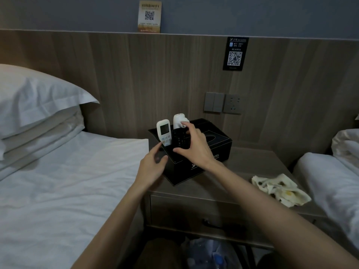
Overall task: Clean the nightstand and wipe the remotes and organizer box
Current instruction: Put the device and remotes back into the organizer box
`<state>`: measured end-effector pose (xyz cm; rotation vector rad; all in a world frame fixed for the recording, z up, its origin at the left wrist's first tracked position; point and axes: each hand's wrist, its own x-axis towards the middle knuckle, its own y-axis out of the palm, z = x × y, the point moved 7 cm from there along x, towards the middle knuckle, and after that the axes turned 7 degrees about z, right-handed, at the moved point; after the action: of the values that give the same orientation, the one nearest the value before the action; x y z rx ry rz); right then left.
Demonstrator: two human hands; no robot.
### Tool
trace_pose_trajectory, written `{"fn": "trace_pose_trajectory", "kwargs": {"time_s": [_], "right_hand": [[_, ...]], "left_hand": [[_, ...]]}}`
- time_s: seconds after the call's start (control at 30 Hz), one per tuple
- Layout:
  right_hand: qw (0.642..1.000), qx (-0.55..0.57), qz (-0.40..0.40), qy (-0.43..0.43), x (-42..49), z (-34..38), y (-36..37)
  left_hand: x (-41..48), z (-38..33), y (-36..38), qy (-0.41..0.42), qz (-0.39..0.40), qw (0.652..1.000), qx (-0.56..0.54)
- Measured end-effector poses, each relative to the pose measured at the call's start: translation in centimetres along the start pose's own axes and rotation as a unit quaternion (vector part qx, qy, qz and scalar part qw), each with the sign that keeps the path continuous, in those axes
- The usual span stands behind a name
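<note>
R hand (194, 146) grips black remote (179, 139), upright in organizer box (219, 142) on nightstand (242, 158). L hand (153, 164) relaxed at box corner. Step looks like handling the remote at its slot. Next move needs the cloth (279, 189).

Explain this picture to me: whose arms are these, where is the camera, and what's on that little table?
No machine here: these are a person's bare arms, filmed by one camera worn on their head, looking down. The nightstand carries a black organizer box and a crumpled cloth. A white remote stands in the box. The right hand grips a black remote beside it with its fingers; the left hand touches the box's near corner.
</note>
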<state>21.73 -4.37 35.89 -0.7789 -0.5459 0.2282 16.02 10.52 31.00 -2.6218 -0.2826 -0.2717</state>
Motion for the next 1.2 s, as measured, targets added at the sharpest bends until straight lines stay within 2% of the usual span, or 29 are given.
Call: {"fn": "trace_pose_trajectory", "kwargs": {"time_s": [0.03, 0.17, 0.23, 0.3, 0.4, 0.5, 0.63, 0.7, 0.83, 0.97, 1.2], "right_hand": [[1.000, 0.005, 0.004, -0.023, 0.0, 0.4, -0.2], [0.993, -0.101, 0.031, -0.060, -0.1, 1.0, 0.2], [0.992, -0.095, 0.060, -0.060, 0.1, 0.4, 0.9], [0.992, -0.043, 0.091, -0.070, 0.0, 0.0, 1.2], [0.995, -0.021, 0.058, -0.080, -0.8, -0.9, -0.6], [0.997, -0.070, 0.005, -0.036, -2.0, -3.7, -3.1], [0.985, -0.147, 0.083, 0.040, -2.8, -7.9, -3.5], [0.977, -0.183, 0.106, 0.028, -3.2, -8.5, -3.1], [0.966, -0.245, 0.085, -0.013, -3.7, -8.2, -2.7], [0.964, -0.258, 0.066, -0.023, -3.7, -7.9, -3.0], [0.958, -0.281, 0.046, -0.035, -3.9, -7.6, -2.6]], "left_hand": [[0.0, -0.1, 0.0, 0.002, -0.001, 1.000, -0.002], [-0.2, -0.4, 0.2, 0.010, 0.002, 1.000, -0.001], [-0.3, -0.6, 0.4, 0.014, 0.009, 1.000, -0.002], [-0.5, -0.7, 0.6, 0.015, 0.013, 1.000, -0.007], [-1.1, -0.8, 0.9, 0.020, 0.013, 1.000, -0.017], [-1.9, -1.2, 1.6, 0.048, 0.013, 0.999, -0.002], [-2.6, -1.5, 3.1, 0.052, -0.003, 0.997, 0.055], [-3.1, -1.7, 4.1, 0.046, 0.000, 0.994, 0.096], [-3.9, -1.7, 5.1, 0.054, -0.020, 0.983, 0.177], [-4.0, -2.2, 4.0, 0.089, -0.073, 0.981, 0.155], [-3.2, -2.2, 3.5, 0.084, -0.076, 0.978, 0.175]]}}
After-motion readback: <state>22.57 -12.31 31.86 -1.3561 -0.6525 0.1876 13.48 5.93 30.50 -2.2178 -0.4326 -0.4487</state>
